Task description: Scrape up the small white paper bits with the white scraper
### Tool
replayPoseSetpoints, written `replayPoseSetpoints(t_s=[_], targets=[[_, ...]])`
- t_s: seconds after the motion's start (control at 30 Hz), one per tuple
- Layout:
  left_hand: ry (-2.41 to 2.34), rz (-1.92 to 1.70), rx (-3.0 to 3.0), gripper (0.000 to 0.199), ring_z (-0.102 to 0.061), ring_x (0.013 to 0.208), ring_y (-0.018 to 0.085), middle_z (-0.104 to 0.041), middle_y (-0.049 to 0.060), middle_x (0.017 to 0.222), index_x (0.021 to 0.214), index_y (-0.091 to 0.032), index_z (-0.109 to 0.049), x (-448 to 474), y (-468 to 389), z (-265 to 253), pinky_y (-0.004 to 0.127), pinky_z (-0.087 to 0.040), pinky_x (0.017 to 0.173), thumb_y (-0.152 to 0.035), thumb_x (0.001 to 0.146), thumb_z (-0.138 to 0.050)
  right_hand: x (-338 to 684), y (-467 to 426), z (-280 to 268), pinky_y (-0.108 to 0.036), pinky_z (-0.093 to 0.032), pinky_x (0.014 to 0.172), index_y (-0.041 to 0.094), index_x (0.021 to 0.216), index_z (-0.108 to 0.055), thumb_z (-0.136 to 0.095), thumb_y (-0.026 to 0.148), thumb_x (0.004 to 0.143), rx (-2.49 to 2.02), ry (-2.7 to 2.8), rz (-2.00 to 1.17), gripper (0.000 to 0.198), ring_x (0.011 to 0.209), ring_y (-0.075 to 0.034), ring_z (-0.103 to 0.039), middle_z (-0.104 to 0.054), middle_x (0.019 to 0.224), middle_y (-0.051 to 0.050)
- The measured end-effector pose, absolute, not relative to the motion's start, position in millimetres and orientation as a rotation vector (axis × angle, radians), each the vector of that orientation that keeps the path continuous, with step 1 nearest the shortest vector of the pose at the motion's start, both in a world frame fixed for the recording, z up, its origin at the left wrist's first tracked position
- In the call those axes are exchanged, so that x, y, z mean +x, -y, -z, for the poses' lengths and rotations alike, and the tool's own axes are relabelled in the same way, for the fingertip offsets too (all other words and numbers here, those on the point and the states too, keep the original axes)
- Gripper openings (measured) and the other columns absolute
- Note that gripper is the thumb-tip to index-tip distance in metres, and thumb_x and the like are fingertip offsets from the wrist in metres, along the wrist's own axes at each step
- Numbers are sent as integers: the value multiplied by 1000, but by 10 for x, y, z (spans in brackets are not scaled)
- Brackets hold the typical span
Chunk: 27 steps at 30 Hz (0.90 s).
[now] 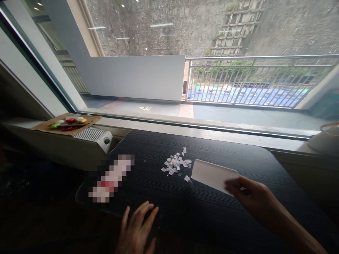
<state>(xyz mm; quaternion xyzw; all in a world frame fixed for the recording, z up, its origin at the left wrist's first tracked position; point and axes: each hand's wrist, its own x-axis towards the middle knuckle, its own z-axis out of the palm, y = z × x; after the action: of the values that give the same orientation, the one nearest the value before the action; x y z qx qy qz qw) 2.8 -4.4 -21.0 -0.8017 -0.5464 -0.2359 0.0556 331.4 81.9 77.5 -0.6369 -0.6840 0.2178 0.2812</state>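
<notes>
My right hand (247, 194) grips the near right end of a flat white rectangular piece (213, 173) with rounded corners, thumb on one side and fingers on the other. Its exact kind I cannot make out. The far left end of that piece is close to a loose heap of small white paper scraps (173, 164) on the dark table (169, 197). A few scraps lie apart from the heap, near the white piece. At the table's front edge, my left hand (139, 225) has its fingers spread and holds nothing.
A blurred-out pinkish strip with a red patch (107, 184) lies on the left of the table. Beyond it are a white ridged unit (94, 135) and a brown board (45, 126) bearing colourful items. The window sill (212, 133) runs behind the table.
</notes>
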Motion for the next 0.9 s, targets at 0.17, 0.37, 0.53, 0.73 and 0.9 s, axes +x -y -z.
replayPoseSetpoints(t_s=[0.17, 0.37, 0.53, 0.73, 0.9], targets=[[1633, 712, -2417, 54, -55, 121, 22, -61, 10, 125, 130, -21, -50, 13, 38, 236, 54, -22, 113, -5, 79, -40, 3216, -849, -761, -30, -50, 59, 20, 82, -74, -54, 41, 83, -1678, 1845, -600, 29, 64, -21, -68, -77, 78, -4], [1653, 725, -2420, 53, -53, 123, 22, -61, 10, 126, 131, -22, -49, 22, 46, 219, 54, -20, 114, -6, 82, -40, 3256, -768, -760, -28, -49, 57, 19, 80, -73, -54, 39, 83, -1670, 1868, -680, 27, 62, -20, -68, -76, 74, -3], [1661, 743, -2446, 53, -54, 122, 23, -60, 11, 127, 134, -23, -46, 15, 50, 193, 55, -22, 113, -7, 83, -41, 3320, -719, -715, -31, -52, 61, 19, 83, -73, -55, 43, 82, -1732, 1772, -694, 30, 67, -23, -71, -77, 78, -5], [1663, 752, -2448, 54, -54, 122, 23, -60, 11, 127, 134, -23, -47, 8, 52, 204, 56, -23, 113, -6, 83, -41, 3321, -569, -623, -28, -54, 56, 21, 73, -74, -58, 42, 78, -1623, 1715, -869, 27, 62, -22, -71, -77, 71, -3], [1685, 742, -2445, 54, -55, 122, 25, -60, 11, 128, 133, -23, -49, 16, 53, 191, 57, -27, 111, -6, 82, -41, 3442, -760, -606, -36, -58, 63, 19, 80, -75, -66, 42, 71, -1652, 1470, -713, 26, 70, -28, -73, -78, 77, -8]])
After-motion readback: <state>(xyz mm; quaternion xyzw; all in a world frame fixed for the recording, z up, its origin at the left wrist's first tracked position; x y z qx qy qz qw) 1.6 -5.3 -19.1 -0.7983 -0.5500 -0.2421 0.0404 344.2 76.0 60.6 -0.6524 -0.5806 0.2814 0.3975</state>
